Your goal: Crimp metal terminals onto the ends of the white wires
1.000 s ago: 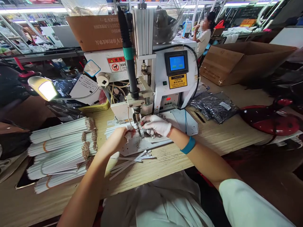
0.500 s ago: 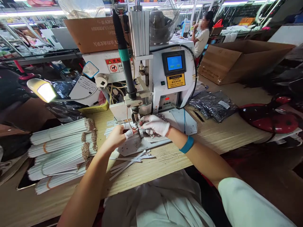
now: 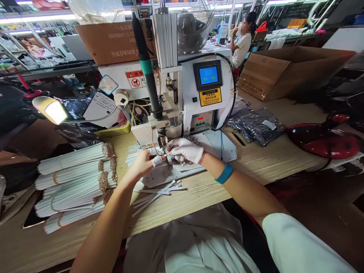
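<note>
My left hand point(image 3: 144, 163), with white covers on some fingertips, is closed in a pinch at the work point of a bench soldering machine point(image 3: 170, 81). What it pinches is too small to make out. My right hand point(image 3: 188, 150) wears a thin white glove and is closed just to the right, its fingertips close to those of my left hand. Something small may be between its fingers, but I cannot tell what. Above the fingertips, the machine's black-and-green soldering iron point(image 3: 146, 68) points down. Small pieces lie beside the glove on the machine's white base plate point(image 3: 159, 176).
Banded bundles of white strips point(image 3: 71, 182) lie at the left, and loose white strips point(image 3: 156, 195) in front. A lit lamp point(image 3: 51, 110) stands left. Plastic bags point(image 3: 256, 125) and an open carton point(image 3: 264, 76) are at the right. A person point(image 3: 243, 45) sits farther back.
The view has shifted slightly. Both hands stay at the work point almost unmoved, and the left fingertips have moved slightly right. The red digits on the machine's display differ.
</note>
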Tool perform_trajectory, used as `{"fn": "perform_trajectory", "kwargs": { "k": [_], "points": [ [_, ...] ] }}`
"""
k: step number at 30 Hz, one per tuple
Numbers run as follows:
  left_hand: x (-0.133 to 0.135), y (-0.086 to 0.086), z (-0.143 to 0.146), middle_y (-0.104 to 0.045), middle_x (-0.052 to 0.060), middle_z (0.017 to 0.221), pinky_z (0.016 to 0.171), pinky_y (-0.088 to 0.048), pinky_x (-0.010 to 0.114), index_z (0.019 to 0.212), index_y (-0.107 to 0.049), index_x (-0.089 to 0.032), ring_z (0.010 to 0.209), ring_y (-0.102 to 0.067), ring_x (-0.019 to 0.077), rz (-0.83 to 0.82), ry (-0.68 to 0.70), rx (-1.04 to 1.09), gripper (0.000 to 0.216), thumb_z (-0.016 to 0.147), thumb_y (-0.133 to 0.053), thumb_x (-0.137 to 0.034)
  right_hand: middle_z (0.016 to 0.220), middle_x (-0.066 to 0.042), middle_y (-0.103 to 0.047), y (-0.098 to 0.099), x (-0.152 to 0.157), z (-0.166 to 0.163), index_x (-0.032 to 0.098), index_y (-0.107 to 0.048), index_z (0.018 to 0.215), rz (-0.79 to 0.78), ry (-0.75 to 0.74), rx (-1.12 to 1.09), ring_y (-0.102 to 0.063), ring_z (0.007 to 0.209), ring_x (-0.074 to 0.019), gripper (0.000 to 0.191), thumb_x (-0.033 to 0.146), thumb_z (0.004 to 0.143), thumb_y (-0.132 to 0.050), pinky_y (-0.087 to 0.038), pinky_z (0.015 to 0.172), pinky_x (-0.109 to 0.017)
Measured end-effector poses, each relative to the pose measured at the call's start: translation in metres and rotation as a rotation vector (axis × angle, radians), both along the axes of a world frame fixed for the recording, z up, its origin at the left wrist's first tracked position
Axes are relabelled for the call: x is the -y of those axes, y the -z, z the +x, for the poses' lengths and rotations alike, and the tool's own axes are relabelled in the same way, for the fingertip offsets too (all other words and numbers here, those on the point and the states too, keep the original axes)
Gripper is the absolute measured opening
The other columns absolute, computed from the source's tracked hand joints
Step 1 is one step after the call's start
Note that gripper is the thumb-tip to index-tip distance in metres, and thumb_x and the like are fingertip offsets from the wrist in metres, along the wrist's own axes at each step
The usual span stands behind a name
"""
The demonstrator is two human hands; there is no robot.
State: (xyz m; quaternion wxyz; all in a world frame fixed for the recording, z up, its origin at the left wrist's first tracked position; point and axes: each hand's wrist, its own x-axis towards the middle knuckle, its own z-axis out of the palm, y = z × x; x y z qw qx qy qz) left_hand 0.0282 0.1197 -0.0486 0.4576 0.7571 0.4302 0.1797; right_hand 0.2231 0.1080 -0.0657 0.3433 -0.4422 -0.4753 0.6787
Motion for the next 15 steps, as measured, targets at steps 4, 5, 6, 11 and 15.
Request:
{"fn": "perform_trajectory", "kwargs": {
  "k": [4,5,6,11,15],
  "points": [
    [-0.0002,0.0001,0.0003,-0.063,-0.001,0.071,0.059,-0.04,0.021,0.082,-0.065,-0.017,0.065,-0.054,0.0142,0.011,-0.012,-0.024,0.028,0.073,-0.056,-0.042,0.052,0.005,-0.051,-0.0004,0.0001,-0.0003,0.016,-0.052,0.084,0.003,0.014,-0.011,-0.041,0.034,-0.0043,0.017,0.014,0.069,-0.06,-0.029,0.029,-0.013],
    [-0.0006,0.0006,0.0,-0.062,-0.001,0.07,0.059,-0.04,0.021,0.081,-0.065,-0.017,0.065,-0.053,0.0141,0.013,-0.014,-0.028,0.028,0.073,-0.056,-0.042,0.052,0.005,-0.051,-0.0005,0.0001,-0.0005,0.016,-0.052,0.085,0.013,0.016,-0.008,-0.041,0.035,-0.0045,0.017,0.013,0.069,-0.059,-0.029,0.029,-0.013],
    [-0.0011,0.0011,-0.0003,-0.062,-0.002,0.069,0.059,-0.04,0.021,0.08,-0.065,-0.017,0.065,-0.053,0.0141,0.014,-0.016,-0.029,0.027,0.073,-0.056,-0.042,0.052,0.005,-0.051,-0.0004,0.0,-0.0007,0.016,-0.052,0.085,0.016,0.014,-0.01,-0.041,0.034,-0.0046,0.018,0.013,0.069,-0.059,-0.029,0.029,-0.013],
    [-0.0025,0.0011,-0.0001,-0.062,-0.001,0.071,0.06,-0.039,0.021,0.075,-0.063,-0.017,0.066,-0.053,0.0144,-0.003,-0.002,-0.04,0.025,0.072,-0.055,-0.041,0.05,0.007,-0.048,0.0013,-0.0006,-0.0001,0.018,-0.049,0.084,-0.032,0.003,-0.045,-0.035,0.031,-0.0034,0.02,0.015,0.068,-0.061,-0.026,0.027,-0.013],
    [-0.0017,-0.0013,0.0011,-0.062,0.001,0.074,0.06,-0.04,0.021,0.079,-0.063,-0.016,0.069,-0.053,0.0155,-0.011,-0.04,-0.097,0.028,0.071,-0.056,-0.042,0.05,0.007,-0.049,0.0006,0.0,0.002,0.018,-0.05,0.086,-0.055,-0.014,-0.018,-0.034,0.03,-0.0041,0.022,0.019,0.068,-0.062,-0.026,0.027,-0.014]
  ]
}}
